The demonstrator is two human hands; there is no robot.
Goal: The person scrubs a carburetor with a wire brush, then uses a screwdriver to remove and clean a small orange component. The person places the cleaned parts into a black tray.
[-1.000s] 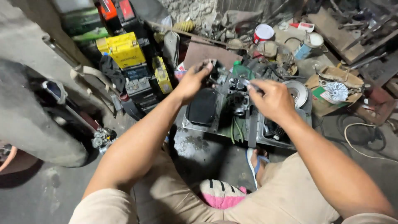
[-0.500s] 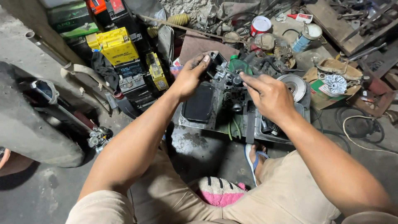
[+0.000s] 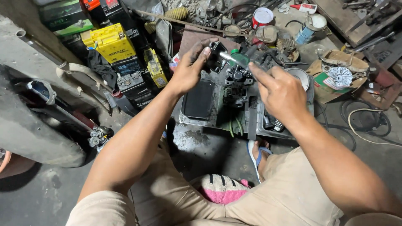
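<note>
Sitting on a stained concrete floor [image 3: 201,146], a person works with both bare hands over a shallow metal tray [image 3: 217,119] set between the knees. The left hand [image 3: 190,69] is raised above the tray's far left corner, thumb and fingers pinching a small dark metal part [image 3: 217,52]. The right hand [image 3: 282,92] hovers over the tray's right side, fingers curled around a slim tool whose shiny shaft [image 3: 230,58] reaches left to touch that part; its handle is hidden in the fist. Below the two hands, a dark carburettor-like engine piece [image 3: 237,83] stands near the tray's middle, with a flat black rubber pad [image 3: 199,99] lying along the left edge. Yellow and black batteries [image 3: 113,42] are stacked on the floor left of the tray. A pink striped cushion [image 3: 220,188] lies by the person's legs, near the tray's close edge.
</note>
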